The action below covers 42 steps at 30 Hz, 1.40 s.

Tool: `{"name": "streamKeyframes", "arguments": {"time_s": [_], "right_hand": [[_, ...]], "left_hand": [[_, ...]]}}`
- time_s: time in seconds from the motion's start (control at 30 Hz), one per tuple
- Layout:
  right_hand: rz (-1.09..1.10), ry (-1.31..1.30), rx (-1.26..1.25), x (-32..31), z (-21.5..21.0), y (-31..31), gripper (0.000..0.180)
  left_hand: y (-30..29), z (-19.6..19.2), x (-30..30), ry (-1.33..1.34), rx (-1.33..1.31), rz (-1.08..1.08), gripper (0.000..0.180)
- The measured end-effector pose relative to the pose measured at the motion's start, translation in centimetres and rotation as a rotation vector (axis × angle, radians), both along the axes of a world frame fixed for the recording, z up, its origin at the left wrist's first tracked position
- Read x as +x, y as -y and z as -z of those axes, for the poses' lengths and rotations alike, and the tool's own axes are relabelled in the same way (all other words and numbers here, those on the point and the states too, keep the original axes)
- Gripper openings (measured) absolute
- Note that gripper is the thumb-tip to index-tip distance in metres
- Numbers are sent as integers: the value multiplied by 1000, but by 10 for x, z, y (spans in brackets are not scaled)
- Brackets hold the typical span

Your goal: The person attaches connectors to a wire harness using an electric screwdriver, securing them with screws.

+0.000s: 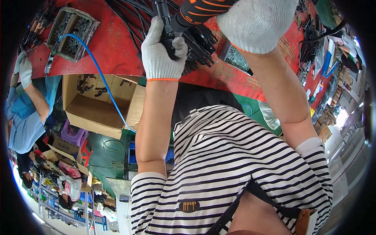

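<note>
fingers [179, 45] (left) snug around black part [168, 40]

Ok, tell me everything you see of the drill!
The drill looks like black plastic with orange stripes and a thick, round nose. It's slanted above the red table, nose toward the lower left, partly out of view. The white-gloved right hand holds it. I can't tell whether its nose touches the black part in the left hand.

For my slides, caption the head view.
Gloved left hand holds a black clamp part; right hand grips a power drill.
</note>
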State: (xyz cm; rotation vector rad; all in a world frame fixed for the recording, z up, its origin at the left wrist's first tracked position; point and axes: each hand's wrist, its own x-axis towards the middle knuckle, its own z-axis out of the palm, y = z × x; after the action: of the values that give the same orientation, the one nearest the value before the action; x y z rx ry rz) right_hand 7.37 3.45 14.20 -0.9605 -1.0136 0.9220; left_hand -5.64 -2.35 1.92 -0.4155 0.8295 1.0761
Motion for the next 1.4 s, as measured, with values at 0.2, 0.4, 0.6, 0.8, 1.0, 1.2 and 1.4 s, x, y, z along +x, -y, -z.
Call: {"name": "streamKeyframes", "arguments": {"time_s": [0.2, 0.4, 0.6, 0.8, 1.0, 1.2, 1.4], "right_hand": [[22, 1, 28, 2, -11, 4, 21], [45, -64, 85, 28, -27, 5, 21], [-151, -242, 38, 109, -5, 17, 24], [-111, -427, -120, 156, 17, 71, 25], [137, -278, -219, 186, 19, 117, 27], [245, -318, -186, 223, 16, 138, 28], [399, -285, -164, 258, 16, 155, 27]], "left_hand": [[-2, -7, -3, -43, 47, -1, 28], [-3, -23, -14, 53, 91, -16, 44], [9, -10, -18, 254, 149, -41, 61], [7, -7, -14, 162, 165, -62, 37], [1, -11, 9, -241, 89, 65, 28], [-15, -19, 83, -824, 327, 460, 73], [-60, 27, 137, -1199, 352, 941, 54]]}}
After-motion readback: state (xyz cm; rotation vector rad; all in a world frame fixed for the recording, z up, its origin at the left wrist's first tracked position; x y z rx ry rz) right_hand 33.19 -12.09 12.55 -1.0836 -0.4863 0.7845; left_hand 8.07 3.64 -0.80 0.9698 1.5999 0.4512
